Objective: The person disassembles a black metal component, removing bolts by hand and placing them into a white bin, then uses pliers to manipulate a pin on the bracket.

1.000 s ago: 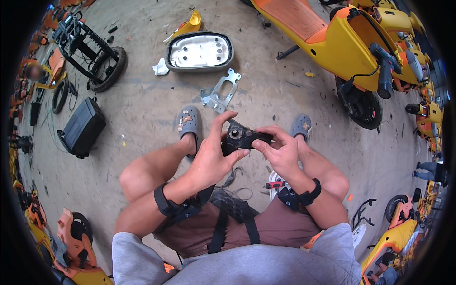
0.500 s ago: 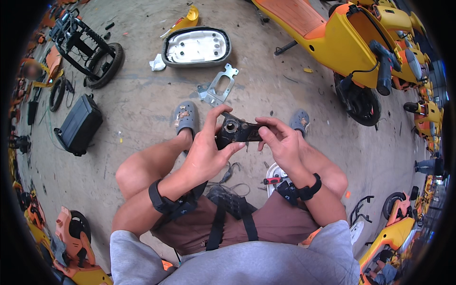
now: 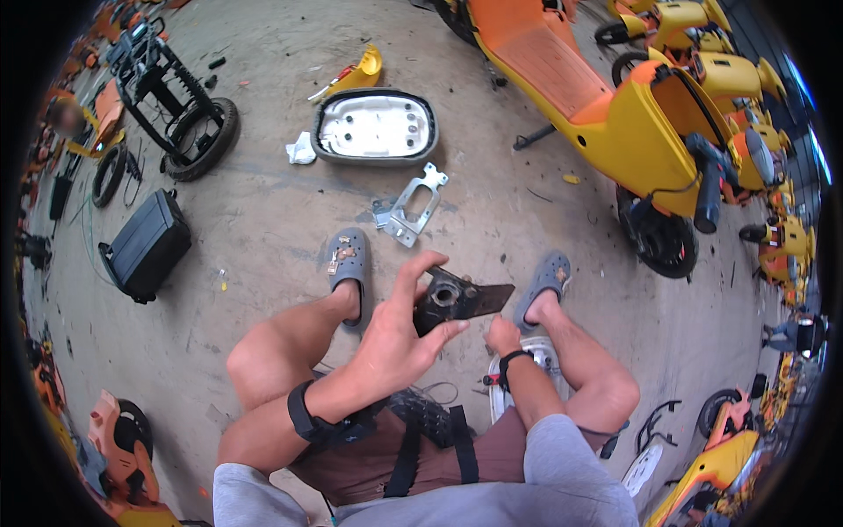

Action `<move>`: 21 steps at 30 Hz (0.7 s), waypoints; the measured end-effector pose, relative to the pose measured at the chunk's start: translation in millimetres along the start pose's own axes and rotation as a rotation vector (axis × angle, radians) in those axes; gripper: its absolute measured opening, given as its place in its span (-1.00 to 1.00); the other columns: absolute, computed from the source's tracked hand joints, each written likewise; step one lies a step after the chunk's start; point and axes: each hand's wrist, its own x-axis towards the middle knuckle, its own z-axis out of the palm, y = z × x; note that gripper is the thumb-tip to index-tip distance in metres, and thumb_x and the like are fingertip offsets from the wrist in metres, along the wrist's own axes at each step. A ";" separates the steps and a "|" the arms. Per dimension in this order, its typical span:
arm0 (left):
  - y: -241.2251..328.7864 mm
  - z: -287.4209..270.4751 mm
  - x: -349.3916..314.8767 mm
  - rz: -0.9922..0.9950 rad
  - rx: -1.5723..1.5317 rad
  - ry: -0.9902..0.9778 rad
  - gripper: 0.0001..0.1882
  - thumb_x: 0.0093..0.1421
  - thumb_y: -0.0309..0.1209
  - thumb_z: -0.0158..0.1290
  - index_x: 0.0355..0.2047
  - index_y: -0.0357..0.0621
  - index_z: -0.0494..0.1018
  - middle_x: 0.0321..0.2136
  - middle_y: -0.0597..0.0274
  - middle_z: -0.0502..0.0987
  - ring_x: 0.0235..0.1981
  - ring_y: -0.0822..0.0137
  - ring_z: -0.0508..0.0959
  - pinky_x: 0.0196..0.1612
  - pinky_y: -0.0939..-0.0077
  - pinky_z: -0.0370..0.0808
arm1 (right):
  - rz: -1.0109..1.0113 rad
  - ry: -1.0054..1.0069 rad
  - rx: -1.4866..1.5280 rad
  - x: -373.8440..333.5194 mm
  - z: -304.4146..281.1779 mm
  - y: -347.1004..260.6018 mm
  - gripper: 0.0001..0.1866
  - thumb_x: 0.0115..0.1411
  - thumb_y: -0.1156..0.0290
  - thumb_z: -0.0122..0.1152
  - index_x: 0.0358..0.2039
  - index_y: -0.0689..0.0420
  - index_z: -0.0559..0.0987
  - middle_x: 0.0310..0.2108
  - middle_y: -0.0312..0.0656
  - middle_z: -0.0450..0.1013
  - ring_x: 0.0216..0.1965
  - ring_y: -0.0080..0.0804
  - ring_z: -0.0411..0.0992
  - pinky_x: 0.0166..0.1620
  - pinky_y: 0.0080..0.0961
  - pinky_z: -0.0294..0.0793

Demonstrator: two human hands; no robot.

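A black metal bracket [image 3: 457, 299] with a round hole near one end and a flat plate at the other is gripped by my left hand [image 3: 391, 338], thumb below and forefinger above. Just below the plate's end is my right hand [image 3: 503, 337], apart from the bracket. Its fingers look curled in, and whatever they may hold is hidden. Under the right wrist lies a white part [image 3: 546, 353], with a red-handled tool [image 3: 492, 379] partly showing beside it.
A silver bracket [image 3: 415, 213] lies on the floor beyond my feet, with an upturned seat [image 3: 376, 161] behind it. To the left are a black box [image 3: 147, 241] and a scooter's front frame with wheel [image 3: 200, 140]. A yellow-orange scooter [image 3: 606, 123] stands at far right.
My right hand has let go of the bracket's plate end and moved down toward the white part. The left hand still holds the bracket, now lower in the picture.
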 end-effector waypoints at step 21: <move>12.8 3.1 4.0 -0.060 -0.058 -0.044 -0.24 0.12 -0.63 0.20 0.24 -0.10 0.04 -0.13 0.08 0.43 -0.15 0.39 0.52 -0.14 0.53 0.49 | -0.149 0.245 1.349 -31.7 -247.7 -35.1 -0.73 0.30 0.38 0.06 -0.10 0.28 0.58 -0.35 -0.17 0.55 -0.42 -0.44 0.55 -0.35 -0.54 0.55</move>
